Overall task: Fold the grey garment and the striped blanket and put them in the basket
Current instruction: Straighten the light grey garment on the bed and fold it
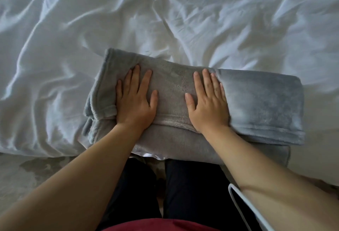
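Both palms are down flat on the garment [183, 91], fingers straight and spread, gripping nothing. I've got my left hand [136, 100] near the left end and my right hand [207, 102] just right of the middle, so the weight goes on either side of the centre and the thick fleece can't spring back open. The garment is folded into a long thick bundle lying across the near edge of the bed [165, 20], right in front of my legs, where I can lean on it without stretching. Its left end looks bunched, with loose hems sticking out, while the right end is squarer. I'd say the fold is close to finished and this press is to flatten it before lifting. No basket or striped blanket shows from here, so that half of the job looks untouched. A white-rimmed dark thing [244, 210] sits under my right forearm; I can't tell what it is.
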A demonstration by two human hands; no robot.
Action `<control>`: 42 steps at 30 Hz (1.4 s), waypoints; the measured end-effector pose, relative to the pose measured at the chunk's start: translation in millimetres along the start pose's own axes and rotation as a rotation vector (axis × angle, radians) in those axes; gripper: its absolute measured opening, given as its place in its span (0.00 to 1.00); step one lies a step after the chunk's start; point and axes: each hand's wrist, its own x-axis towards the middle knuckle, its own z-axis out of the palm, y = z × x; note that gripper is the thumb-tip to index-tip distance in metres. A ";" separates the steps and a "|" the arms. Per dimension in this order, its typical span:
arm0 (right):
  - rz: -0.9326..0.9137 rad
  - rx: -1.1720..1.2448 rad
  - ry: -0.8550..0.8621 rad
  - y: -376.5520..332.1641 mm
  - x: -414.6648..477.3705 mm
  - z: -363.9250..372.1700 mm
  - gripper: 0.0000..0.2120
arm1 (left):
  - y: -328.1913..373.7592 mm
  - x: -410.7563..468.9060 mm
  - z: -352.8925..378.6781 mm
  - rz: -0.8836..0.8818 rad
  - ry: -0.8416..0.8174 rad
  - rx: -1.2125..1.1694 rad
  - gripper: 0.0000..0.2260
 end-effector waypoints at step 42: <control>-0.165 -0.063 -0.016 -60.8 22.4 18.1 0.29 | -74.6 11.2 -8.4 -0.002 0.061 -0.012 0.26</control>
